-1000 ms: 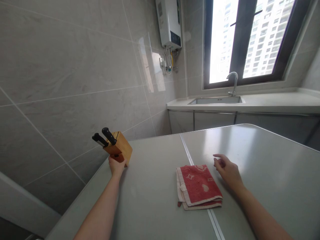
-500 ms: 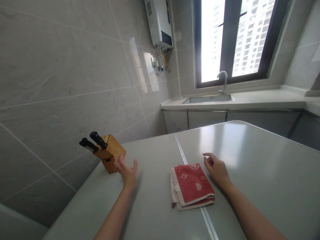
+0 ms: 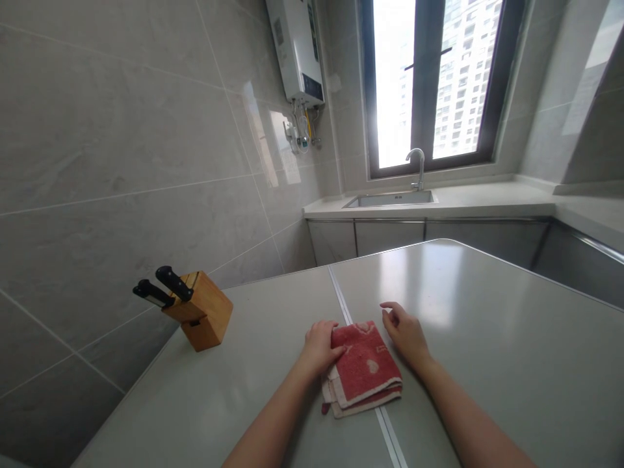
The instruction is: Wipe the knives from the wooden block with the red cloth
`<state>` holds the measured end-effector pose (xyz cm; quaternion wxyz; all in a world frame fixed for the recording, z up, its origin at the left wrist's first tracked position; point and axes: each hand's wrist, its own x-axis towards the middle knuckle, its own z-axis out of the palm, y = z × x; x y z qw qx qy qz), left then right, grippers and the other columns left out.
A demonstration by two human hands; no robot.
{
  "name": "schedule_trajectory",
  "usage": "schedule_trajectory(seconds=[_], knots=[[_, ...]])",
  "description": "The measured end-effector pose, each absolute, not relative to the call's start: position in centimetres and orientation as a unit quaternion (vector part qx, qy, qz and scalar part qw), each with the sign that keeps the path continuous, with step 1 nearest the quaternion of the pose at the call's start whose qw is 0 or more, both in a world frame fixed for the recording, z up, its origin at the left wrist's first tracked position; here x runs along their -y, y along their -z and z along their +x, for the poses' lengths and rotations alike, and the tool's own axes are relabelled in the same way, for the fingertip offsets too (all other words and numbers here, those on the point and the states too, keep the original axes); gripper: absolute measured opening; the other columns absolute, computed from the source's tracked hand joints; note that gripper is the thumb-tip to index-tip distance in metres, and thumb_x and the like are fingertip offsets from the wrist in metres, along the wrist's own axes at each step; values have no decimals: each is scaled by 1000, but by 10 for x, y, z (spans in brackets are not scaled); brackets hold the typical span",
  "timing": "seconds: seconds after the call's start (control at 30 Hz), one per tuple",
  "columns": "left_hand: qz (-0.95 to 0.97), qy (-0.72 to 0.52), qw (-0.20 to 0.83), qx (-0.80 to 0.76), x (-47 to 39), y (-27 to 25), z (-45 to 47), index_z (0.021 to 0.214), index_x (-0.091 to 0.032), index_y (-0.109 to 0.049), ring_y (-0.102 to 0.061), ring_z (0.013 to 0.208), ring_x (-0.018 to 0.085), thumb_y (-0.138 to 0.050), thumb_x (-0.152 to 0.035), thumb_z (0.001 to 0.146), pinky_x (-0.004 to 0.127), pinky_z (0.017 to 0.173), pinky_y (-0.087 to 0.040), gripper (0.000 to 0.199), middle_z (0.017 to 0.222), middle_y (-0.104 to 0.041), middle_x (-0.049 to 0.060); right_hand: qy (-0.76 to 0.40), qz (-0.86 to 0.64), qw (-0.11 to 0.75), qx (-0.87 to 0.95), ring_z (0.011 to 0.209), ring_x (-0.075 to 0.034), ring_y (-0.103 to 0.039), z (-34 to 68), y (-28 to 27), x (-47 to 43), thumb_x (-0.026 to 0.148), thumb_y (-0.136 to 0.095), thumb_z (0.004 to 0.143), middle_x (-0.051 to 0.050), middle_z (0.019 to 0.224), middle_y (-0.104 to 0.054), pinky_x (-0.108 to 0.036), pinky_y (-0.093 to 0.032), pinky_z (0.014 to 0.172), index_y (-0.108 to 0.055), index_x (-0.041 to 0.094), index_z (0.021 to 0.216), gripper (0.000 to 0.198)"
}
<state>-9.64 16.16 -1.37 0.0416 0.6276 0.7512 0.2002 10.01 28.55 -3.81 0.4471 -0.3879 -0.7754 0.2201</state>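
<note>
A folded red towel (image 3: pixel 369 364) with a cream border and pale heart and star patterns lies on the table, across its metal seam. My left hand (image 3: pixel 322 348) is at the towel's left edge, the thumb resting over the cloth and the fingers curled along its far left corner. Just to the right of the towel, my right hand (image 3: pixel 407 335) rests on the tabletop with nothing in it. Its index finger reaches out loosely while the other fingers bend inward.
A wooden knife block (image 3: pixel 207 315) with black-handled knives stands at the table's left edge, by the tiled wall. Behind the pale table (image 3: pixel 273 305) are a counter with a sink (image 3: pixel 390 199) and faucet (image 3: pixel 420 166). A water heater (image 3: pixel 297 55) hangs on the wall.
My left hand has moved right, from beside the knife block to the towel, and taken hold of its left edge. My right hand stays by the towel. The view has turned slightly right.
</note>
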Motion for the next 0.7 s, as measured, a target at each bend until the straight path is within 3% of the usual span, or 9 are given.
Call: schedule_trajectory(seconds=[0.1,0.23,0.33,0.5,0.7], knots=[[615,-175,58,-766,-161,8,-91,79,-19,-64,-55,86,21,-67,-35,65,30,74,-42,21,88,-60,5,-220,-390,446,775,50,-14,-49,99,40,-286,34,-42,84,3,53,-49,-25,-36,53,-58,19,98,26],[616,-265,86,-737,-146,-11,-87,72,-16,-60,-53,71,14,-58,-23,70,23,64,-39,8,76,-58,1,-225,-388,449,773,50,-13,-48,99,42,-288,34,-43,84,4,54,-49,-24,-36,54,-57,19,99,25],[579,-365,116,-720,-120,-32,-95,76,-15,-60,-53,66,14,-55,-26,74,23,62,-40,13,70,-60,0,-233,-383,449,773,51,-13,-49,99,41,-288,34,-42,84,3,56,-50,-24,-36,55,-56,19,99,25],[458,-493,141,-726,-53,-63,-139,98,-15,-59,-61,84,19,-58,-40,74,26,74,-47,34,92,-66,3,-234,-375,446,778,51,-13,-49,98,40,-286,35,-42,85,3,56,-49,-24,-36,56,-56,19,99,26],[364,-452,138,-803,43,-58,-237,108,-18,-56,-61,100,24,-65,-47,67,30,85,-49,51,108,-66,6,-236,-364,438,787,50,-13,-47,97,39,-282,37,-42,85,4,57,-49,-24,-36,55,-55,19,99,26]])
